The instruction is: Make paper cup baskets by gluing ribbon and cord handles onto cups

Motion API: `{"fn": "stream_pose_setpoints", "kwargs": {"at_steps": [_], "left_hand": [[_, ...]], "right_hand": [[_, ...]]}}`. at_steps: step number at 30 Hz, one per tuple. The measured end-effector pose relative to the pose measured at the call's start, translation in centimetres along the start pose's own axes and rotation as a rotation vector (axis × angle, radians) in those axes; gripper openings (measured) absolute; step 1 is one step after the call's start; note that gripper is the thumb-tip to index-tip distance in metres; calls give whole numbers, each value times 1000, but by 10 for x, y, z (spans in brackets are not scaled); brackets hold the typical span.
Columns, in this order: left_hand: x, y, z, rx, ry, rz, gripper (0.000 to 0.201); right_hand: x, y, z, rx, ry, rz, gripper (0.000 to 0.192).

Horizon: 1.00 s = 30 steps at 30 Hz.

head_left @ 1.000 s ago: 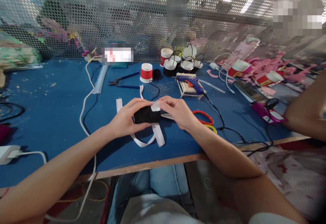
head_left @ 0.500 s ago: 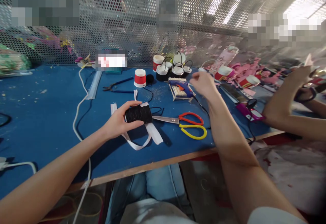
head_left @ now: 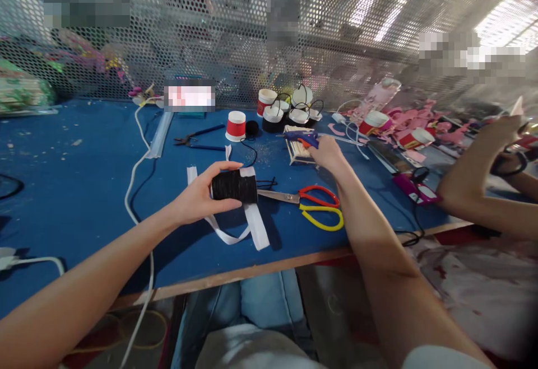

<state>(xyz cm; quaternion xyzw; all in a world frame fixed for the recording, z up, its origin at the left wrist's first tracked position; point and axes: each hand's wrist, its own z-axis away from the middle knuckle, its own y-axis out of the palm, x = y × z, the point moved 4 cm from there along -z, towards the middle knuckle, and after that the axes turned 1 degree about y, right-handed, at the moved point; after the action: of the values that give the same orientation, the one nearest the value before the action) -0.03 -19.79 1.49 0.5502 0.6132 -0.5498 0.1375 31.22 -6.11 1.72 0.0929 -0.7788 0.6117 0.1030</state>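
Note:
My left hand [head_left: 196,194] is wrapped round a cylinder wound with black cord [head_left: 231,185], lying on its side. A pale patch shows on its upper right, and whether it is a cup or a spool I cannot tell. White ribbon [head_left: 259,232] spreads under and below it. My right hand [head_left: 330,153] is closed at the handle of a blue glue gun [head_left: 300,135], which lies over a small rack of pale sticks [head_left: 299,152]. Scissors [head_left: 294,197] with red and yellow handles rest between my hands, blade tips by the cylinder.
Blue-handled pliers [head_left: 197,137], a red-and-white paper cup [head_left: 236,126] and a black cord ball [head_left: 252,128] sit farther back. Several black-and-white cups with cord loops [head_left: 298,116] stand behind the rack. A white cable [head_left: 135,190] crosses the left. At right is another person's arm [head_left: 474,173].
My right hand has moved down and left from beside the glue gun and closed on its handle. My left hand still holds the cylinder. The view has shifted slightly.

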Motion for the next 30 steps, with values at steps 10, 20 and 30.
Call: {"fn": "stream_pose_setpoints", "kwargs": {"at_steps": [10, 20, 30], "left_hand": [[9, -5, -1, -88, -85, 122, 48], [12, -16, -4, -253, -82, 101, 51], [22, -22, -2, -393, -132, 126, 42]], "right_hand": [[14, -19, 18, -125, 92, -627, 28], [93, -44, 94, 268, -253, -1027, 15], [96, -31, 118, 235, -355, -806, 13]]}}
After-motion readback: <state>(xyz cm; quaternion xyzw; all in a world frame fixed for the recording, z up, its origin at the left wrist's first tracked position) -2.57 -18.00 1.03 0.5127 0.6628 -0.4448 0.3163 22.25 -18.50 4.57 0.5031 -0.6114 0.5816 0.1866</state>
